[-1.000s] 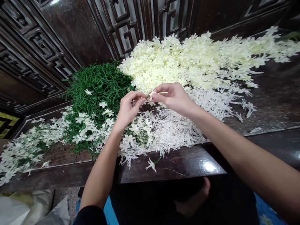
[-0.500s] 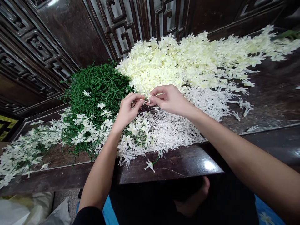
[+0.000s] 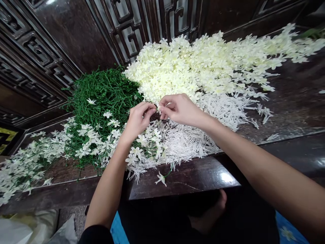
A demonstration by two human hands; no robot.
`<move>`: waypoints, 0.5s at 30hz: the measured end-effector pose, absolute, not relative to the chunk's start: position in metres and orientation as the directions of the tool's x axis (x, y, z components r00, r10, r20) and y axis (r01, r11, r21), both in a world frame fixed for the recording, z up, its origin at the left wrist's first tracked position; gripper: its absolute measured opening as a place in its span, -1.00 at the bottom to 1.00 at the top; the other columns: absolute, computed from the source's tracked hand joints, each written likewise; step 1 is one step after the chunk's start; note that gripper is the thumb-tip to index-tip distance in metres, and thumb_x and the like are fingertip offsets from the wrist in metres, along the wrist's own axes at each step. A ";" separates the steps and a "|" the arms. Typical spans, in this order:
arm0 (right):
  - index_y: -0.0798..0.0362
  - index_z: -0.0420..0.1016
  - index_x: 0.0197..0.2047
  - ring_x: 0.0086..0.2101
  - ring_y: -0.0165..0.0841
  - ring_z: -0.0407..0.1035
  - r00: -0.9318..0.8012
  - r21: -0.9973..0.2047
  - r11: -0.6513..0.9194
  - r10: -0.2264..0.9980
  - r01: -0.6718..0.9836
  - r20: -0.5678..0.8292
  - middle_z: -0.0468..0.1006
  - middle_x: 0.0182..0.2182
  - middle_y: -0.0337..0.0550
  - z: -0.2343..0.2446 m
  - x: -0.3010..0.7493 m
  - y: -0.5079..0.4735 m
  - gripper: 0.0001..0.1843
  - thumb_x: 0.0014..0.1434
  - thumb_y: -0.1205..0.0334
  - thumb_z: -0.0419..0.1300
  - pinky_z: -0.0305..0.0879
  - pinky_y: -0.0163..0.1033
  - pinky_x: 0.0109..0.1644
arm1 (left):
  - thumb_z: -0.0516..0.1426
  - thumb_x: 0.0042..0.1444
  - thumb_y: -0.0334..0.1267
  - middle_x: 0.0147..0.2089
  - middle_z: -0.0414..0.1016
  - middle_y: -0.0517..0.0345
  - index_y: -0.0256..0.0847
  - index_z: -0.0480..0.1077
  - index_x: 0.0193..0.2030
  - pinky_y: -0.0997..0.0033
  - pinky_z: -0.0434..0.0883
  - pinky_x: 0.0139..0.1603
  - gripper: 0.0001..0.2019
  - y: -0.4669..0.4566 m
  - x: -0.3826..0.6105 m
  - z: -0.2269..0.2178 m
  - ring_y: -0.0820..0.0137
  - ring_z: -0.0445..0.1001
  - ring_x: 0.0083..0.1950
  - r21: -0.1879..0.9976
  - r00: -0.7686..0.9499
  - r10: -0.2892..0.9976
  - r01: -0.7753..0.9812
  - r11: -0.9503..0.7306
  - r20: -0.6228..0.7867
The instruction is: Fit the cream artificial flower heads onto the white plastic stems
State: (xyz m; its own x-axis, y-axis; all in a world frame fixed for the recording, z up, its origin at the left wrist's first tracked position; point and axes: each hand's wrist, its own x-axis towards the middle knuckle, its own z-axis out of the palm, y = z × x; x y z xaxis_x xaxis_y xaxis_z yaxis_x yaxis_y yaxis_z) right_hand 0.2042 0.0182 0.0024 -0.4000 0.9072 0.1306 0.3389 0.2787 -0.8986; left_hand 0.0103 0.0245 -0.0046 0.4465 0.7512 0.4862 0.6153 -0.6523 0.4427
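My left hand (image 3: 138, 119) and my right hand (image 3: 179, 109) meet fingertip to fingertip above a dark wooden table (image 3: 203, 174). Both pinch small parts of an artificial flower (image 3: 159, 108); the piece between them is tiny and mostly hidden by the fingers. Under the hands lies a heap of thin white plastic stamens (image 3: 193, 137). A big pile of cream petals (image 3: 203, 66) spreads behind the right hand. Left of my left hand is a tangle of green stems (image 3: 106, 93), with finished white flowers on stems (image 3: 88, 142) in front of it.
A carved dark wooden screen (image 3: 127, 27) stands behind the table. More finished flowers (image 3: 22, 166) trail to the far left. One single flower (image 3: 161, 178) lies near the front edge. Plastic bags (image 3: 30, 230) sit on the floor at lower left.
Both hands have dropped slightly and drawn closer together, the fingers working the small flower piece. The piles have not changed.
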 end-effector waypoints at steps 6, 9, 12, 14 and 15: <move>0.14 0.51 -0.23 -0.50 -0.36 0.46 -0.411 -0.856 0.343 0.895 0.387 0.173 0.63 -0.46 -0.12 0.002 0.204 0.018 -0.90 0.29 0.32 0.17 0.32 -0.20 -0.47 | 0.16 0.23 -0.37 -0.34 0.60 0.17 -0.22 0.49 -0.32 0.45 0.39 -0.28 -0.89 0.025 0.009 -0.007 0.44 0.50 -0.33 0.446 0.404 0.757 0.628 -0.638 0.513; 0.12 0.49 -0.26 -0.47 -0.35 0.47 -0.414 -0.862 0.368 0.886 0.349 0.210 0.61 -0.47 -0.14 0.001 0.203 0.018 -0.90 0.28 0.32 0.16 0.34 -0.19 -0.41 | 0.14 0.23 -0.37 -0.36 0.61 0.18 -0.20 0.49 -0.33 0.45 0.42 -0.26 -0.88 0.023 0.010 -0.007 0.44 0.53 -0.34 0.484 0.378 0.773 0.617 -0.620 0.510; 0.10 0.49 -0.27 -0.48 -0.35 0.44 -0.414 -0.866 0.369 0.885 0.338 0.216 0.59 -0.47 -0.14 0.001 0.203 0.017 -0.88 0.29 0.30 0.15 0.31 -0.19 -0.41 | 0.13 0.23 -0.37 -0.38 0.61 0.19 -0.19 0.48 -0.33 0.45 0.44 -0.28 -0.87 0.021 0.010 -0.006 0.43 0.55 -0.36 0.495 0.369 0.775 0.611 -0.618 0.513; 0.10 0.50 -0.27 -0.48 -0.36 0.42 -0.408 -0.854 0.389 0.882 0.347 0.236 0.58 -0.47 -0.14 0.000 0.202 0.017 -0.87 0.29 0.31 0.14 0.30 -0.18 -0.40 | 0.12 0.23 -0.37 -0.40 0.60 0.19 -0.18 0.48 -0.34 0.45 0.44 -0.31 -0.86 0.021 0.010 -0.006 0.42 0.55 -0.38 0.487 0.373 0.772 0.613 -0.622 0.516; 0.10 0.50 -0.28 -0.48 -0.37 0.42 -0.406 -0.843 0.407 0.878 0.352 0.254 0.57 -0.48 -0.15 -0.001 0.201 0.017 -0.87 0.28 0.32 0.13 0.30 -0.17 -0.39 | 0.12 0.22 -0.38 -0.41 0.60 0.19 -0.18 0.47 -0.35 0.45 0.44 -0.32 -0.86 0.021 0.010 -0.006 0.42 0.55 -0.39 0.480 0.377 0.769 0.616 -0.625 0.516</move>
State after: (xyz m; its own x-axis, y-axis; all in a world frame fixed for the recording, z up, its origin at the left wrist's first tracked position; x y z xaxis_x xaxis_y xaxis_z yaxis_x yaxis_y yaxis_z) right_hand 0.2013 0.0168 -0.0006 -0.4064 0.8778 0.2536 0.3518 0.4065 -0.8432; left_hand 0.0104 0.0213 -0.0056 0.3770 0.7689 0.5164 0.6159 -0.6245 0.4802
